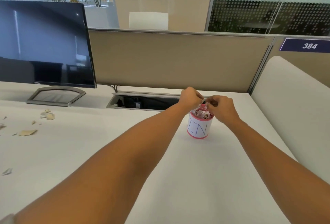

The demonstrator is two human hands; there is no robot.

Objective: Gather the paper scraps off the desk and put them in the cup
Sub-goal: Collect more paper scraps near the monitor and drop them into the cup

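The pink cup (197, 128) stands on the right part of the desk (100, 145), just before the open cable hatch (142, 102), and is full of paper scraps (203, 113). The left hand (191, 96) and right hand (221, 106) hang curled and close together over its rim. Whether they pinch paper, I cannot tell. Wide bare surface separates the cup from the loose scraps (27, 132) at the far left, near the monitor (44, 45).
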